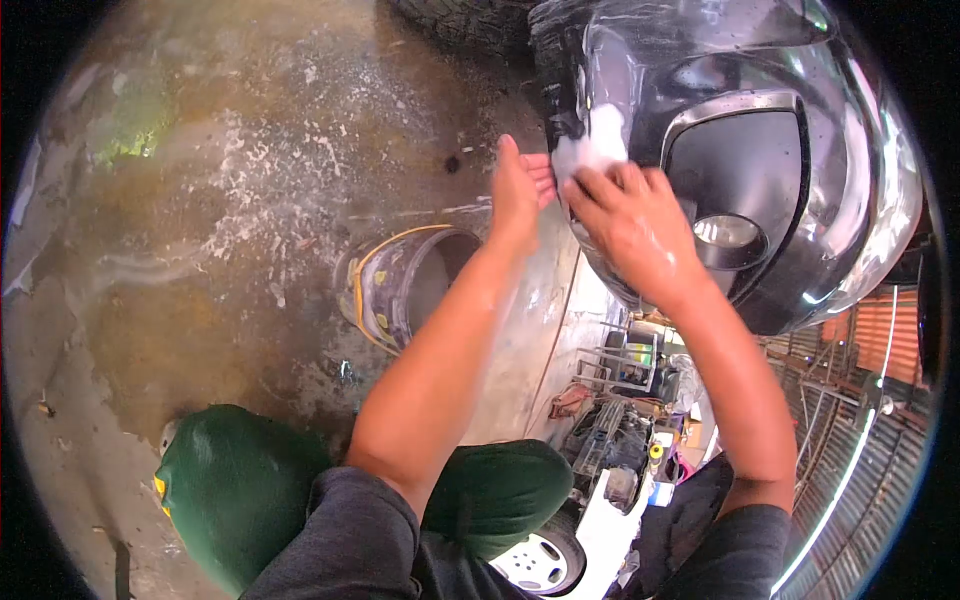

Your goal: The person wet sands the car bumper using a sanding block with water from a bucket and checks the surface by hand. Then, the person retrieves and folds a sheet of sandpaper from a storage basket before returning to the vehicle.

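A glossy black car bumper (690, 60) with a dark fog-light recess (740, 165) fills the upper right. On its left edge is a whitish patch (595, 145); whether this is filler, foam or a cloth I cannot tell. My right hand (640, 225) presses bent, closed fingertips against the lower part of this patch. Anything under those fingers is hidden. Just left of the bumper's edge is my left hand (520, 190), thumb up and fingers stretched towards the edge, holding nothing visible.
A bucket (372, 290) with a yellowish rim stands on the stained concrete floor (200, 270), below my left forearm. A tyre (465, 20) shows at the top. Behind, lower right, are a white car part with a wheel (545, 562), a metal rack (625, 360) and clutter.
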The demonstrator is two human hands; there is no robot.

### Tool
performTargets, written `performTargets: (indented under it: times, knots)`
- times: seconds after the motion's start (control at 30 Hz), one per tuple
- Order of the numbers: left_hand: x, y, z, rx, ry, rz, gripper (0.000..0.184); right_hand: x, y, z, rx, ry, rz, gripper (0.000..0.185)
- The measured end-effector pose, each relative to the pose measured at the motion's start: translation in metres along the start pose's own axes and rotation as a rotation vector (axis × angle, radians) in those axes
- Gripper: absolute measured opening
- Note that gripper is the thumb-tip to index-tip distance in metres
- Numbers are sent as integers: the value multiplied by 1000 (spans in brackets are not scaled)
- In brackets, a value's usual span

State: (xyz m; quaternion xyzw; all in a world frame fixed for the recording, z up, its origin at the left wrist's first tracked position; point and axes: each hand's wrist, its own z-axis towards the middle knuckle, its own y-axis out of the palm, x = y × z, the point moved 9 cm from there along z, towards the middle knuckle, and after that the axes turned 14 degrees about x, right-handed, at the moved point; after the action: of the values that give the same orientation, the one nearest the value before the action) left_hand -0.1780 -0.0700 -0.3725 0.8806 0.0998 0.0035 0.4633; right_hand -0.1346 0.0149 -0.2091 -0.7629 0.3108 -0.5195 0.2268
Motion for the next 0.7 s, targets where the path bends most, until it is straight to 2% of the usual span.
performTargets:
  times: [0.1, 0.2, 0.3, 0.4, 0.5, 0.6, 0.63, 0.67, 0.7]
  knots:
    - [4, 0, -1, -1, 30, -10, 82, 44, 3, 57, 92, 67, -23, 39]
    - [6, 0, 0, -19, 1, 25, 83, 40, -1, 50, 168, 129, -20, 38]
    - [7, -1, -5, -24, -18, 40, 85, -13, -1, 2, -20, -73, -14, 34]
    - [7, 1, -3, -21, -4, 33, 86, 2, 1, 18, -48, -61, 46, 32]
    - [4, -1, -5, -31, 16, 11, 87, 40, 5, 66, 94, 57, -2, 35]
    - [11, 1, -5, -36, 13, 21, 87, 25, -1, 43, 108, 111, -20, 36]
    - [9, 1, -6, -33, -1, 26, 87, 6, 0, 21, 50, 48, 29, 36]
    - [7, 2, -6, -27, 0, 18, 86, -11, 12, -2, -51, -68, -60, 38]
    - [8, 3, -6, -26, 6, 12, 86, -9, 11, -3, -59, -77, 6, 37]
